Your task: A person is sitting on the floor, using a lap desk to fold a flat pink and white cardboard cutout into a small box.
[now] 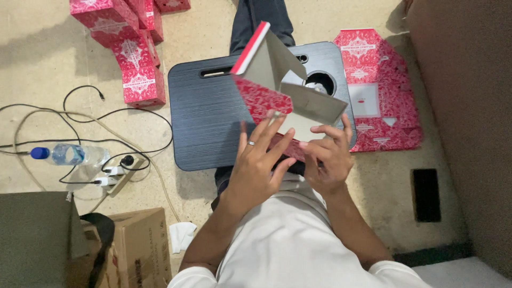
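Note:
I hold a half-folded red patterned carton [266, 80] with a grey inside above a dark lap tray [208, 112]. My left hand [258, 160], a ring on one finger, presses its fingers against the carton's lower red panel. My right hand [328, 154] pinches the grey flap at the carton's lower right edge. The carton's upper flaps stand open and tilted away from me.
A stack of flat red cartons [378, 90] lies on the floor right of the tray. Folded red boxes [128, 48] are piled at the upper left. A water bottle [69, 154], cables, a power strip [117, 176] and a brown cardboard box [138, 245] sit to the left.

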